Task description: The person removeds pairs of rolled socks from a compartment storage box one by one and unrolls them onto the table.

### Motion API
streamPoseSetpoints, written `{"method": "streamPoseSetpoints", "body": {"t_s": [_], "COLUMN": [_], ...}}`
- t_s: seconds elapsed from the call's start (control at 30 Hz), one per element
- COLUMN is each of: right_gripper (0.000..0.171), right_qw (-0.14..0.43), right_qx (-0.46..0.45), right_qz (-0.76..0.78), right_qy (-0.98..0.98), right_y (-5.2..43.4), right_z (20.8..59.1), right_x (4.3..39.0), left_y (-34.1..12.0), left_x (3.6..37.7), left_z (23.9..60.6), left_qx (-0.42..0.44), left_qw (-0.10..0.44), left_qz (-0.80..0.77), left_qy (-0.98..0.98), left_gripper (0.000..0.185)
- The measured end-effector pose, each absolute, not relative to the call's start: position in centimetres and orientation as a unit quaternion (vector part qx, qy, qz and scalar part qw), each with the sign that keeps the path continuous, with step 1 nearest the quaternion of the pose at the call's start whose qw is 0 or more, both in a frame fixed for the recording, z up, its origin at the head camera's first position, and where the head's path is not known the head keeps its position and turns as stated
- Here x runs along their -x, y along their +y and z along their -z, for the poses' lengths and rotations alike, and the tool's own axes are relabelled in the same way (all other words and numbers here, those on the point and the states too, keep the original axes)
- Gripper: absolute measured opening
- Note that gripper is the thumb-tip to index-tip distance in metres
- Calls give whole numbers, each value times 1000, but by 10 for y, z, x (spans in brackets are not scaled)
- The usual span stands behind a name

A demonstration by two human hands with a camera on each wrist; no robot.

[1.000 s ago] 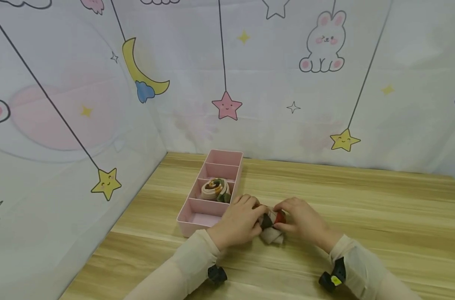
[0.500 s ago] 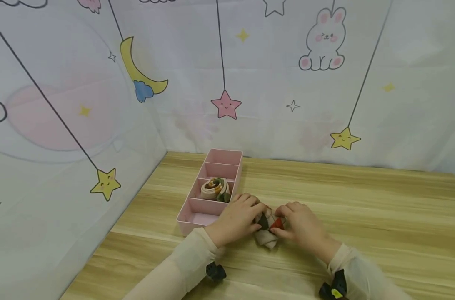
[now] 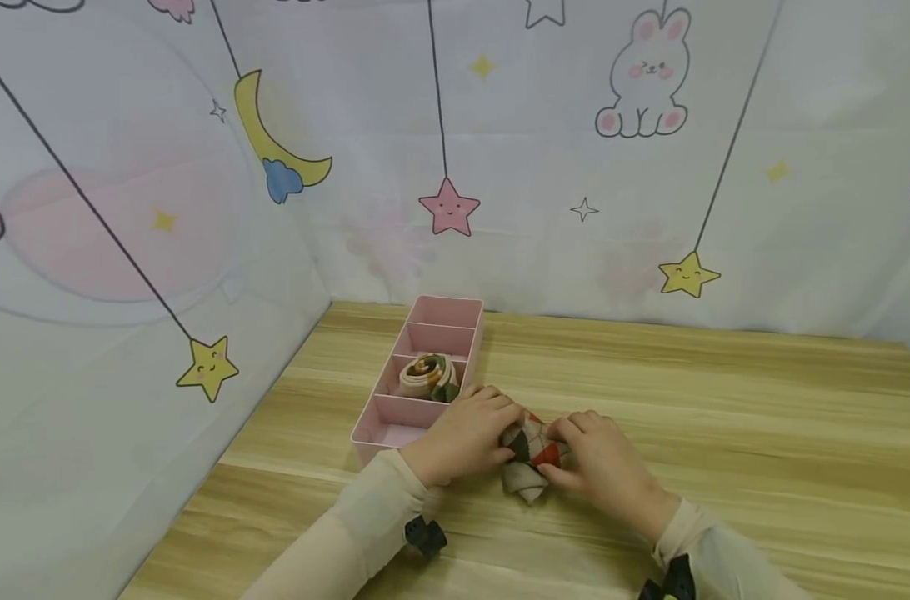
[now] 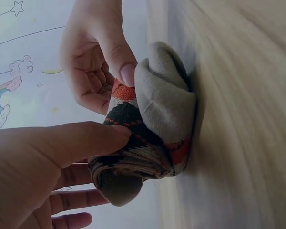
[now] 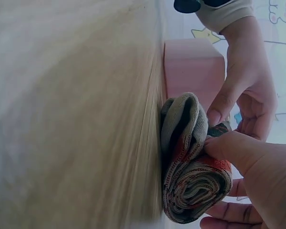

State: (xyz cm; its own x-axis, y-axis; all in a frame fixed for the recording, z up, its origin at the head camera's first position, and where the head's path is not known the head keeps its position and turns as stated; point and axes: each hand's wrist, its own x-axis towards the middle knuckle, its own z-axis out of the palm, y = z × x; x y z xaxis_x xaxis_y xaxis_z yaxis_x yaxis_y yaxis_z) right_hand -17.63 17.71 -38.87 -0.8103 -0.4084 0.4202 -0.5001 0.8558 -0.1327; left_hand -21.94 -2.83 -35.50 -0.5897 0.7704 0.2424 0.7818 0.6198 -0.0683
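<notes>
Two-handed grip — rolled sock

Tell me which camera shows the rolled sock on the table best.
The right wrist view: the rolled sock fills the frame, its spiral end and patterned layers plain, pinched by both hands. The left wrist view shows its beige outer fold but not the spiral. The head view shows it small, mostly hidden between the left hand and right hand.

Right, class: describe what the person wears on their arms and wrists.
Both arms are covered by thin, close-fitting beige sleeves that end at the wrists, leaving the hands bare. A small black clip-like device sits at each wrist; the right one is partly cut off.
</notes>
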Motion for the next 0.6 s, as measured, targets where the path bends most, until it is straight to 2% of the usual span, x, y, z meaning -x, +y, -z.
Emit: {"method": "streamPoseSetpoints", "body": {"t_s": [0.13,0.37,0.6], "right_gripper": [36,34,29], "right_qw": [194,166,136], "right_qx": [-245,-262,-268], "right_qz": [-109,-124,-146], "right_qy": [-944,-942,-943], "right_y": [177,183,192], "right_z": [389,386,377], "right_x": [178,188,198], "left_y": [-29,-28,-28], "left_x": [215,199,187], "left_z": [356,361,373], "left_qx": [424,380,388], "left_qw": [153,263,278], "left_qz": [59,101,147], "left_qy": [-891,-881,-867], "left_gripper": [34,33,34]}}
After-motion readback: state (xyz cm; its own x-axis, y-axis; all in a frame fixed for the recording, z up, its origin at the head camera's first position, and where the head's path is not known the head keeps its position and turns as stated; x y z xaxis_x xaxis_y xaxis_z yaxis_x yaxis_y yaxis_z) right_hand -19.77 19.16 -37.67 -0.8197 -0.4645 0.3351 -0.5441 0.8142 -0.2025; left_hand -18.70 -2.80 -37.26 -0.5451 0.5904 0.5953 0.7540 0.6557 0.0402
